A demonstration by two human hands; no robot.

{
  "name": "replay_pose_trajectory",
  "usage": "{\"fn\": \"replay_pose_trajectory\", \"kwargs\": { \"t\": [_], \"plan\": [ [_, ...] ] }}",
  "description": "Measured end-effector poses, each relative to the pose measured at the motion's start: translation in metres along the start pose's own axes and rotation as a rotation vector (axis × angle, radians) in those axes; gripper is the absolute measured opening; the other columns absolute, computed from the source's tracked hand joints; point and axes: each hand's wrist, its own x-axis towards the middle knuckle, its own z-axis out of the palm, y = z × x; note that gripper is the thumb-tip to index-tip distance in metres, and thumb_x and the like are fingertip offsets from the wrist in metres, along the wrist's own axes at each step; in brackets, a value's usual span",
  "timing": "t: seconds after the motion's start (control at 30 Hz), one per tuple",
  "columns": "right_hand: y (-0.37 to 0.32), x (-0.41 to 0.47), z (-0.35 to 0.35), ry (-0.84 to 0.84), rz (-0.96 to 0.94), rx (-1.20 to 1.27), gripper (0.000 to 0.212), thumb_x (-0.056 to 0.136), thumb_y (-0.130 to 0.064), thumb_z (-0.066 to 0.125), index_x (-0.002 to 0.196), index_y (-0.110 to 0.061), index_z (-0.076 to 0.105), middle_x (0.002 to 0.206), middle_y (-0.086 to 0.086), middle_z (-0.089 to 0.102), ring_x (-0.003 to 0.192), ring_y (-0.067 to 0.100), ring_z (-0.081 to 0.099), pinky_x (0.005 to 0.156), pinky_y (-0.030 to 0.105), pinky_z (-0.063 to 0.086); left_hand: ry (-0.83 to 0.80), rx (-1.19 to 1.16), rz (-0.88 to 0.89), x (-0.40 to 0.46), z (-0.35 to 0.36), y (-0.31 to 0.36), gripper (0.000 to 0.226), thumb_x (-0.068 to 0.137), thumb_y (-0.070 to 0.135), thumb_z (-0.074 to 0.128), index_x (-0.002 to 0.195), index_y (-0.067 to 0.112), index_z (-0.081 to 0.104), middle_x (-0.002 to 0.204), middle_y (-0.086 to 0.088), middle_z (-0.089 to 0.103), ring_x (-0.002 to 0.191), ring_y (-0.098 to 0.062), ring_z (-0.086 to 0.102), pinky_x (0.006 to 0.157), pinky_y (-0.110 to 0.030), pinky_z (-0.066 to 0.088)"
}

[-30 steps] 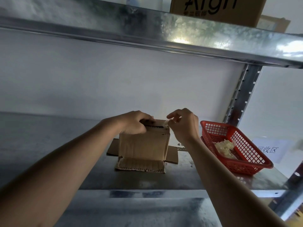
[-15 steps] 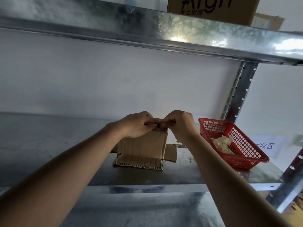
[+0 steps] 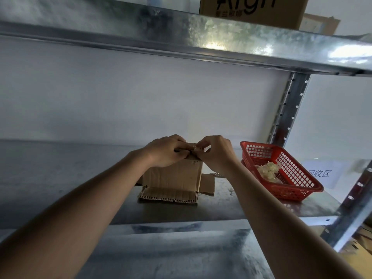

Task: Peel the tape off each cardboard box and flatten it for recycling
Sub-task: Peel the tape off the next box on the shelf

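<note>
We see a small brown corrugated cardboard box (image 3: pixel 173 175) standing upright on the grey galvanised metal shelf (image 3: pixel 60 178), roughly mid-frame, w/ its bottom flaps splayed flat on the shelf toward us and to the right. Both hands sit on the box's top edge, so the box hangs directly below the grip. Left hand (image 3: pixel 168 151) has fingers curled over the top left of the box, clamped on the cardboard. Right hand (image 3: pixel 216 152) meets it at the top centre, thumb and forefinger pinched together on a pale bit at the edge, prob. a strip of clear tape (image 3: pixel 194 147), though it's too small for us to be sure. The two hands touch, knuckles nearly meeting.

To the right of the box, apart from it, sits a red plastic mesh basket (image 3: pixel 289 172) w/ a crumpled pale wad (image 3: pixel 268 171) inside. Behind the basket, a white paper label w/ printed characters (image 3: pixel 320 174). On the upper metal shelf, a large brown cardboard carton w/ black lettering (image 3: pixel 253 11).
</note>
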Motion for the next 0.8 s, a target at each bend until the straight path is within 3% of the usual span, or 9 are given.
{"fn": "replay_pose_trajectory", "kwargs": {
  "t": [0.13, 0.23, 0.3, 0.4, 0.57, 0.8],
  "plan": [
    [-0.006, -0.004, 0.0, 0.089, 0.089, 0.013, 0.009, 0.084, -0.032, 0.077, 0.078, -0.027, 0.073, 0.082, -0.008, 0.07, 0.076, 0.009, 0.061, 0.054, 0.022, 0.041, 0.002, 0.015, 0.014, -0.002, 0.001, -0.001, 0.037, 0.106, 0.052, 0.041, 0.14, 0.056, 0.054, 0.143, 0.019, 0.048, 0.123, -0.011, 0.052, 0.102, -0.042, 0.046],
    [-0.007, -0.008, -0.004, 0.156, 0.146, 0.088, 0.014, 0.082, -0.026, 0.079, 0.072, -0.022, 0.07, 0.07, -0.005, 0.071, 0.07, 0.013, 0.069, 0.05, 0.024, 0.047, 0.015, 0.027, 0.016, -0.002, 0.001, -0.002, 0.037, 0.107, 0.053, 0.039, 0.141, 0.057, 0.052, 0.143, 0.021, 0.047, 0.124, -0.01, 0.051, 0.103, -0.041, 0.045],
    [-0.004, -0.012, -0.008, 0.203, 0.213, 0.308, 0.012, 0.08, -0.012, 0.08, 0.074, -0.014, 0.069, 0.072, 0.004, 0.073, 0.067, 0.021, 0.075, 0.056, 0.035, 0.062, 0.016, 0.02, 0.014, -0.002, 0.0, -0.003, 0.037, 0.107, 0.053, 0.039, 0.141, 0.056, 0.053, 0.143, 0.021, 0.047, 0.126, -0.009, 0.05, 0.105, -0.041, 0.045],
    [0.005, -0.021, -0.012, 0.272, 0.359, 0.599, 0.012, 0.081, -0.001, 0.079, 0.085, -0.005, 0.068, 0.078, 0.011, 0.076, 0.065, 0.022, 0.078, 0.068, 0.045, 0.066, 0.01, -0.003, 0.015, -0.002, -0.002, -0.005, 0.039, 0.107, 0.051, 0.04, 0.142, 0.049, 0.056, 0.146, 0.02, 0.046, 0.131, -0.01, 0.048, 0.109, -0.039, 0.043],
    [0.019, -0.028, -0.014, 0.226, 0.448, 0.655, 0.034, 0.078, -0.002, 0.086, 0.106, -0.011, 0.07, 0.086, 0.01, 0.079, 0.072, 0.019, 0.079, 0.068, 0.034, 0.065, 0.012, 0.022, 0.029, 0.0, 0.0, -0.006, 0.04, 0.107, 0.053, 0.039, 0.143, 0.049, 0.055, 0.148, 0.02, 0.046, 0.131, -0.008, 0.047, 0.106, -0.036, 0.043],
    [0.023, -0.036, 0.002, 0.112, 0.411, 0.697, 0.016, 0.078, -0.003, 0.089, 0.089, -0.003, 0.077, 0.077, 0.013, 0.078, 0.069, 0.023, 0.078, 0.07, 0.036, 0.066, 0.03, 0.007, 0.01, -0.002, 0.0, -0.003, 0.038, 0.107, 0.052, 0.041, 0.139, 0.047, 0.06, 0.146, 0.021, 0.047, 0.129, -0.007, 0.049, 0.107, -0.037, 0.042]
  ]
}}
